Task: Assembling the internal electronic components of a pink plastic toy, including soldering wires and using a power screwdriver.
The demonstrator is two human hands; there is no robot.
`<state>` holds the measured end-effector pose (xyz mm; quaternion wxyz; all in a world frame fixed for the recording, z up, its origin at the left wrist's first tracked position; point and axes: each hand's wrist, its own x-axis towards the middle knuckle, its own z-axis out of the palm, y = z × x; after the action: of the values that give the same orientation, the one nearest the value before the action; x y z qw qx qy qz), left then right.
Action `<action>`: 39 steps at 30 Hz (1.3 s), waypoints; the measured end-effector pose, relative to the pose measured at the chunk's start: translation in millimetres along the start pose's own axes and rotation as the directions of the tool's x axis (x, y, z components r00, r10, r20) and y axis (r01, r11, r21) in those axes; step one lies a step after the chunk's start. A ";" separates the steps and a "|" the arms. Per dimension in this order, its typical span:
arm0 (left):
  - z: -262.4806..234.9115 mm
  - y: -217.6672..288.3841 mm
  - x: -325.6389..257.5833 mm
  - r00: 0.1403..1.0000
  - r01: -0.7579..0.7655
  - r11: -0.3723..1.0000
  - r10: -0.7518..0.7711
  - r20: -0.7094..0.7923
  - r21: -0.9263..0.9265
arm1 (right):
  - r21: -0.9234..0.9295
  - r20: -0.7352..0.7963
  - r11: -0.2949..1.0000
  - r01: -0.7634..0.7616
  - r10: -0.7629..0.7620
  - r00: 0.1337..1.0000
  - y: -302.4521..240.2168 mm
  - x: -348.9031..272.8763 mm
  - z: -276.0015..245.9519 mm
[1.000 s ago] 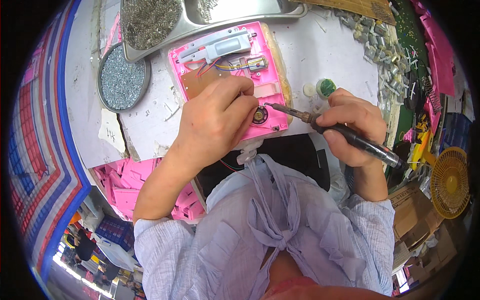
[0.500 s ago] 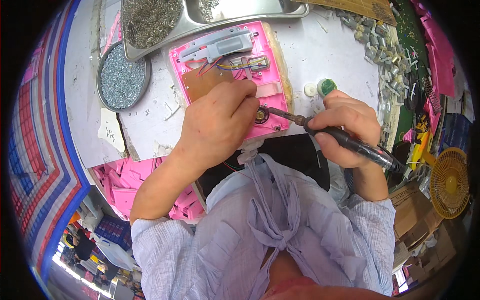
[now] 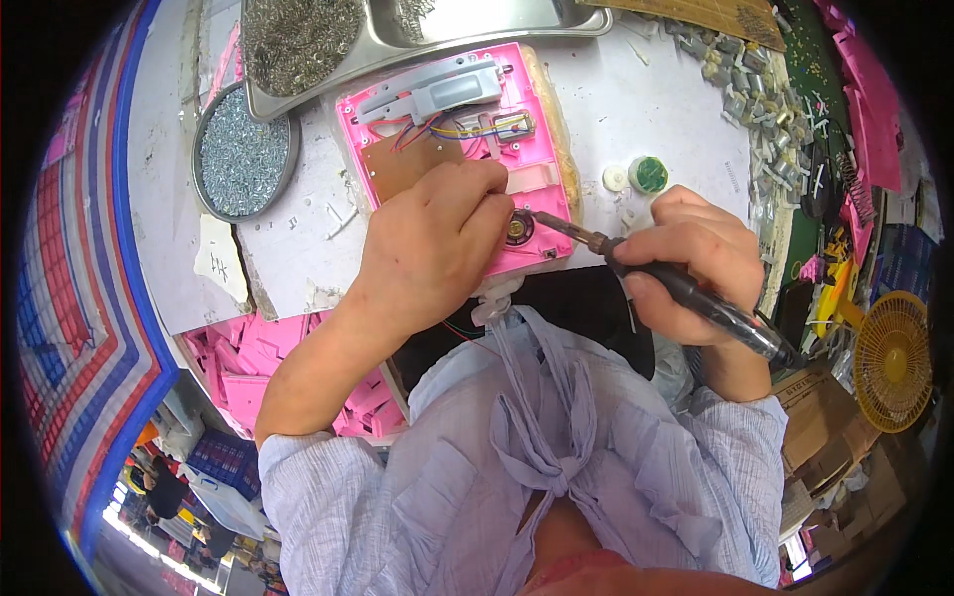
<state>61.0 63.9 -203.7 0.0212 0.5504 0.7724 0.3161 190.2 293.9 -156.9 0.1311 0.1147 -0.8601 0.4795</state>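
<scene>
A pink plastic casing (image 3: pixel 554 191) lies open before me, with a brown circuit board (image 3: pixel 397 164), a grey plastic part (image 3: pixel 457 87), thin coloured wires and a small round speaker (image 3: pixel 519 228) inside. My left hand (image 3: pixel 437 233) bends over the casing's near part, its thumb and fingers pinched together beside the speaker. What they pinch is hidden beneath the fingers. In my right hand (image 3: pixel 696 258) is a soldering iron (image 3: pixel 686 290) with a black handle. Its metal tip points left and reaches the speaker's upper right rim; whether it touches cannot be made out.
At the left stands a round bowl (image 3: pixel 287 164) of small screws, below a metal tray (image 3: pixel 328 79) of springs. A green-topped little tub (image 3: pixel 649 175) sits right of the casing. Small metal parts (image 3: pixel 750 89) heap at the far right; pink pieces (image 3: pixel 253 389) lie lower left.
My right hand and the soldering iron have shifted slightly right and down, so the tip sits a little further from my left fingers. My left hand has hardly moved.
</scene>
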 end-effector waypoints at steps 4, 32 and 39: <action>0.4 1.1 0.4 1.000 0.001 1.000 -0.001 -0.020 0.010 | 0.015 -0.051 1.000 0.004 -0.003 0.999 -0.2 -3.9 -6.7; 1.9 19.5 -12.5 0.997 0.032 0.988 -0.021 -0.074 0.148 | 0.363 -0.819 0.914 -0.182 0.406 0.405 2.5 -171.9 -146.5; -1.8 20.1 -14.8 0.987 0.097 0.991 -0.084 -0.139 0.095 | 0.168 -0.967 0.920 -0.354 0.224 0.122 -0.1 -192.8 -222.1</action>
<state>83.0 54.2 -196.7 -0.0445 0.4924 0.8113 0.3118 396.9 497.5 -109.1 0.5564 -0.3911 -0.6062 0.4123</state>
